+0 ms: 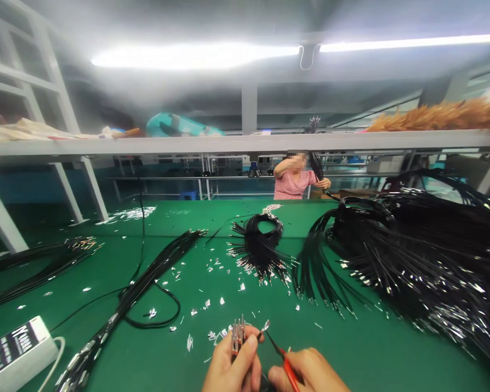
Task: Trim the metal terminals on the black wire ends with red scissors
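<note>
At the near edge of the green worktop (351,348), the left hand (231,367) has its fingers (245,356) curled tight around a small bunch of thin black wires with silvery metal terminal ends (238,330), the terminals standing up just above the thumb and forefinger. The right hand (310,373), just beside it, is closed around a red-handled cutting tool (288,367), whose dark slender tip points up and left to a single shiny terminal (264,328) close by the held bunch; whether tip and terminal touch cannot be told. Small silver metal offcuts (212,302) lie scattered on the green surface just beyond both hands. Towards the middle of the worktop sits a coiled bundle of black wires with terminals fanned out towards the near edge (261,247). A much larger heap of black wires with glinting ends (416,256) fills the right side up to the right edge. A long straight bundle of black wires (147,283) runs diagonally from the middle to the near left corner, where a white box with a dark printed label (14,351) rests. More black wires (36,267) lie along the left edge. Beyond the far edge, a person in a pink top (293,182) holds up another bundle of black wires, under a grey shelf (245,142).
</note>
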`<state>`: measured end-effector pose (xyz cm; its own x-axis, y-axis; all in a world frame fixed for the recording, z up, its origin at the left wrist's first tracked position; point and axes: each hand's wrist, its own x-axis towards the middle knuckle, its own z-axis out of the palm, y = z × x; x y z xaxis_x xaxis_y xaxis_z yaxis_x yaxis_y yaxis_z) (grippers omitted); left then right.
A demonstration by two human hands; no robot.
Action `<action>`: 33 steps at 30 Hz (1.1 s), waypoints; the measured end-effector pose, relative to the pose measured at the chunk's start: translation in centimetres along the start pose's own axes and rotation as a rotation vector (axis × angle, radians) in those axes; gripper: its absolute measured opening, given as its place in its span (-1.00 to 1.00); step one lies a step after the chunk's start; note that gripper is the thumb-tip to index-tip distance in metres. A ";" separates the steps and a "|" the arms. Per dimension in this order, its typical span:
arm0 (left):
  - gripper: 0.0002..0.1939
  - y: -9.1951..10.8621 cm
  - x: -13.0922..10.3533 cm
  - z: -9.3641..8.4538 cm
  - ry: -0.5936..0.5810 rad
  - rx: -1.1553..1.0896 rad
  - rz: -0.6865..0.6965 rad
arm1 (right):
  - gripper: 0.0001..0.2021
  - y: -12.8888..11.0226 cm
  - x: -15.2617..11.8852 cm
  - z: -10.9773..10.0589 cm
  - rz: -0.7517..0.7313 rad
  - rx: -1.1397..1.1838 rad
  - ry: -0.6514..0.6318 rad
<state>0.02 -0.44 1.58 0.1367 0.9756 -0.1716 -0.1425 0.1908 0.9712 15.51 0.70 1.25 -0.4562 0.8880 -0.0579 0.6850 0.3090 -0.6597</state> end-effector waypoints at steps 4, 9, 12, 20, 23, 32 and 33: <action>-0.41 -0.2 0.1 0.0 -0.024 0.020 0.006 | -0.57 0.5 0.1 0.1 -0.020 -0.022 -0.001; -0.40 -0.6 0.3 -0.1 -0.015 0.018 0.014 | -0.54 0.8 0.2 0.2 -0.003 -0.114 0.018; -0.41 -0.6 0.3 -0.1 -0.013 0.015 0.016 | -0.53 1.1 0.3 0.4 -0.005 -0.117 0.031; -0.43 -0.4 0.1 0.0 -0.004 -0.002 0.021 | -0.58 0.5 0.1 0.1 -0.014 -0.064 0.031; -0.43 -0.5 0.2 0.0 -0.003 -0.006 0.029 | -0.56 0.5 0.0 0.1 -0.008 -0.074 0.025; -0.57 -0.9 0.2 -0.8 -0.187 -0.189 -0.035 | -0.65 1.2 0.3 -0.2 -0.072 -0.041 -0.007; -0.60 -1.0 0.1 -1.0 -0.238 -0.245 -0.058 | -0.67 1.1 0.3 -0.3 -0.096 -0.024 -0.015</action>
<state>-0.75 -0.38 0.45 0.3723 0.9152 -0.1543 -0.3551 0.2941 0.8874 16.33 1.39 0.76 -0.5289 0.8486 -0.0067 0.6508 0.4005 -0.6450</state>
